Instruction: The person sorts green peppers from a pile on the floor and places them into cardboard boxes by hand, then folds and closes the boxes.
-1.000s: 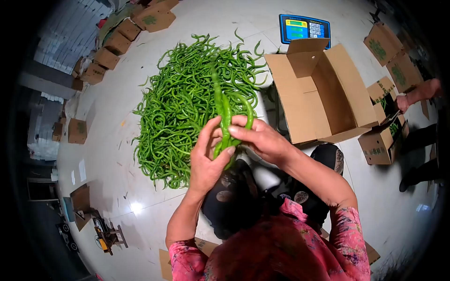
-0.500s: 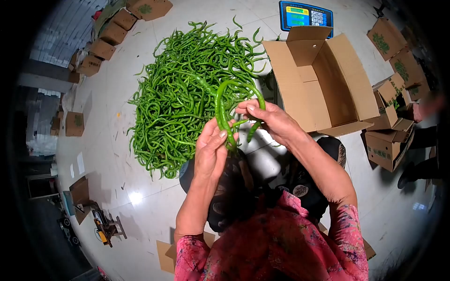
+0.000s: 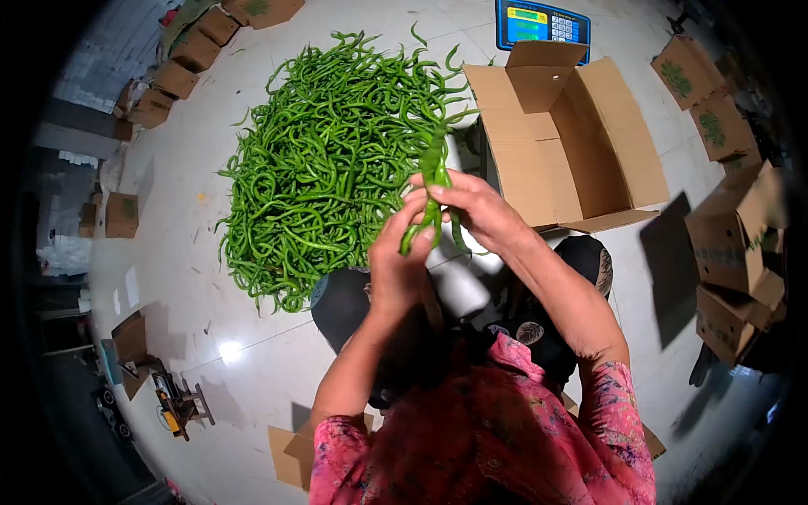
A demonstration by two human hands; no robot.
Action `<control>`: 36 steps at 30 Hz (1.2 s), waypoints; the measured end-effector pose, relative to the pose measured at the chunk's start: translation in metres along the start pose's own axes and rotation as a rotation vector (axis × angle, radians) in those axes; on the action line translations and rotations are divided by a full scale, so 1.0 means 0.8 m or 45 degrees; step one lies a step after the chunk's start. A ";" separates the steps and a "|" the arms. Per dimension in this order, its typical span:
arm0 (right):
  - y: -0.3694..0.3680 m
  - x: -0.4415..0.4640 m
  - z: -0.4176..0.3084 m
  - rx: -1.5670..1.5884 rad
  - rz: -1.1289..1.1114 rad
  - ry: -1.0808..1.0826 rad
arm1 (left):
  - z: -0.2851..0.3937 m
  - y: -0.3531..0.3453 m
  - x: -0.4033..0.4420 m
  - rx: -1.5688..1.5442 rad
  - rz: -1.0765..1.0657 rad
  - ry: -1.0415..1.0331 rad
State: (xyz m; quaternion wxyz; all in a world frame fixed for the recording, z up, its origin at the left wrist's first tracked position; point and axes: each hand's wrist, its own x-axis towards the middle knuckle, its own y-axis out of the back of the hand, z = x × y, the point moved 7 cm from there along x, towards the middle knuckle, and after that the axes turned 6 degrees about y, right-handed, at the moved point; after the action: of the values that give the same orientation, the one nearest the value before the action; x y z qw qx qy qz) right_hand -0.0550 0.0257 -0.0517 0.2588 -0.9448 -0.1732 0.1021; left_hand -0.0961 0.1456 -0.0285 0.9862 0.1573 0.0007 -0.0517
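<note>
Long green chili peppers (image 3: 433, 160) stand bunched between my two hands, their upper ends pointing away from me and slightly blurred. My right hand (image 3: 475, 210) pinches them around the middle, thumb across the front. Lower down and to the left, my left hand (image 3: 400, 261) has its fingers closed about their lower ends, close against the right fingers. Just beyond, a big heap of curly green chili peppers (image 3: 328, 168) lies on the floor. An open cardboard box (image 3: 522, 160) stands right of the heap, beyond my right hand.
A blue scale display (image 3: 543, 29) stands behind the box. Cardboard boxes (image 3: 728, 240) are stacked at the right, and more boxes (image 3: 177, 80) line the upper left. A small wooden stool-like object (image 3: 181, 400) is at lower left. My knees (image 3: 341, 307) flank the space below my hands.
My hands have drawn together, and the peppers that arched between them are now gathered into an upright bunch. At the right, cardboard boxes have shifted and stand higher.
</note>
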 end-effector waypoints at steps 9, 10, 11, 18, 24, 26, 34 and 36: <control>0.030 0.005 -0.035 0.395 0.020 0.121 | 0.035 0.028 -0.024 0.288 0.128 -0.132; 0.030 0.004 -0.038 0.442 -0.024 0.121 | 0.041 0.031 -0.027 0.369 0.137 -0.207; 0.028 0.002 -0.040 0.489 -0.069 0.118 | 0.040 0.039 -0.027 0.340 0.189 -0.205; 0.024 0.000 -0.028 0.180 0.025 0.074 | 0.036 0.049 -0.002 -0.155 0.173 0.151; 0.018 -0.003 -0.015 0.002 0.107 0.014 | 0.044 0.008 0.026 0.172 -0.001 -0.157; 0.028 -0.004 -0.012 -0.043 0.094 -0.039 | 0.018 0.010 0.034 -0.048 -0.096 0.017; 0.017 -0.011 -0.014 -0.223 -0.057 -0.141 | 0.007 0.010 0.036 -1.119 -0.233 0.424; 0.019 -0.011 0.005 -0.251 -0.113 -0.223 | 0.019 0.020 0.047 -1.336 -0.327 0.325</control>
State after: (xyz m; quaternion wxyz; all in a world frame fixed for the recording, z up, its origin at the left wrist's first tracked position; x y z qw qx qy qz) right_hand -0.0599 0.0119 -0.0618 0.1527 -0.9445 -0.2460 0.1550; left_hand -0.0576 0.1523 -0.0094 0.9101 -0.3514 0.1649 -0.1447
